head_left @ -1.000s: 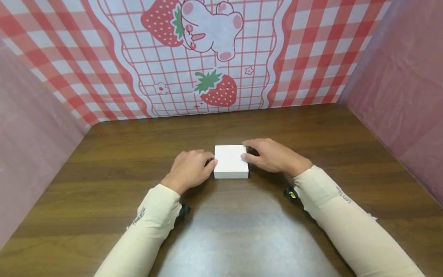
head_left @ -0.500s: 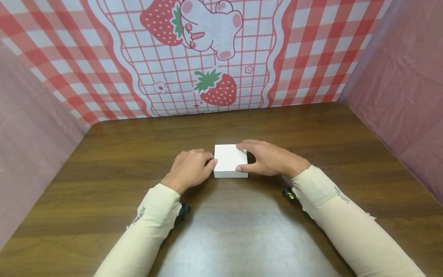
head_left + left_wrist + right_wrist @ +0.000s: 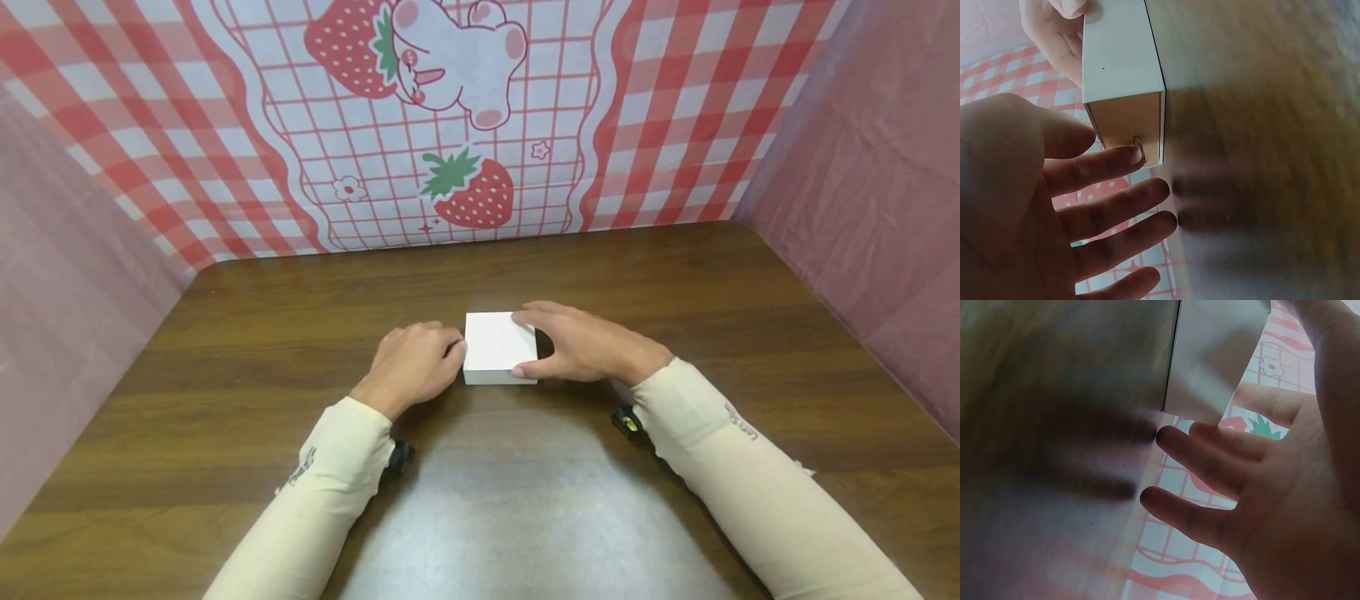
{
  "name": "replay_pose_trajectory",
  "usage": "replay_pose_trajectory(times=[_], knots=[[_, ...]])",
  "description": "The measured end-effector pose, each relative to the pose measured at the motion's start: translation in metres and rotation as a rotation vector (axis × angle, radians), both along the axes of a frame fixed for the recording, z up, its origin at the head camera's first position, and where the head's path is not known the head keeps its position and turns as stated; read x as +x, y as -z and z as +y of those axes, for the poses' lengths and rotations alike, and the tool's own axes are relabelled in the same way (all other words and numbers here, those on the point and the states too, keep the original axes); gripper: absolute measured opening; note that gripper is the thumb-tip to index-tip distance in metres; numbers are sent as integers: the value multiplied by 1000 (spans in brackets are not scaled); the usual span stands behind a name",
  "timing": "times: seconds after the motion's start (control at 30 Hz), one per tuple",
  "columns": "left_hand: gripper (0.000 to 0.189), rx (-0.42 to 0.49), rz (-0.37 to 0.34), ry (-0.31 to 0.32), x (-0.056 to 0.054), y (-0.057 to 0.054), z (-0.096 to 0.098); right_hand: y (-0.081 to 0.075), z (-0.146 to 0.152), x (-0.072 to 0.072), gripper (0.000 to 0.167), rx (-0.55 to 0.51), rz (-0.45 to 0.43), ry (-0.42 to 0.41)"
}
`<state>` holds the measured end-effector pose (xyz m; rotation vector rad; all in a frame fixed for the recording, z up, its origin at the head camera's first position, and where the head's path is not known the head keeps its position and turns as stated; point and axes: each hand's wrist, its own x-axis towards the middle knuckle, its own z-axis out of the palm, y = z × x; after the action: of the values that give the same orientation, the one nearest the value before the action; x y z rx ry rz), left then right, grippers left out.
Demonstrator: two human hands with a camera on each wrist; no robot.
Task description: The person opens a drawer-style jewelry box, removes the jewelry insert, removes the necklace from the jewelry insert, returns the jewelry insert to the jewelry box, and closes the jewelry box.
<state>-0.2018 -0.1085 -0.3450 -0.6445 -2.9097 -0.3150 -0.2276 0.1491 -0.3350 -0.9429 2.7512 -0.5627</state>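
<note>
A small white box (image 3: 499, 340) lies flat on the wooden table between both hands. My right hand (image 3: 592, 340) grips its right part, thumb on the near side and index finger at the far edge. In the right wrist view, the other right-hand fingers (image 3: 1194, 515) extend beyond the box. My left hand (image 3: 416, 362) is at the left end. The left wrist view shows a shaded, inset end face (image 3: 1125, 119) with a small loop-like pull (image 3: 1138, 149). The left index fingertip is right at that pull, with the thumb beside the box edge and the remaining fingers spread.
The brown wooden table (image 3: 480, 467) extends around the box. At its back hangs a red-and-white checked cloth (image 3: 675, 125) with strawberry prints. Pink curtains (image 3: 885, 192) flank both sides. Dark wrist cameras (image 3: 628, 422) stick out under the sleeves.
My right thumb has slid from the top to the near side of the box, its index finger to the far edge. The left thumb has drawn slightly back off the top.
</note>
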Motion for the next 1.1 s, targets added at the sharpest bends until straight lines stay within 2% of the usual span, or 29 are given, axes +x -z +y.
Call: replay_pose_trajectory(times=[0.17, 0.4, 0.67, 0.87, 1.1], knots=[[25, -3, -2, 15, 0, 0, -2, 0, 1, 1, 95, -13, -6, -9], [24, -11, -30, -6, -2, -2, -4, -1, 2, 1, 93, -14, -7, -3], [20, -41, 2, 31, -2, -1, -5, 0, 2, 1, 92, -13, -15, 0], [18, -51, 25, 30, -3, -1, -7, 0, 1, 1, 88, -27, -17, 4], [15, -27, 10, 3, -5, -2, -7, 0, 0, 1, 89, -24, -15, 7]])
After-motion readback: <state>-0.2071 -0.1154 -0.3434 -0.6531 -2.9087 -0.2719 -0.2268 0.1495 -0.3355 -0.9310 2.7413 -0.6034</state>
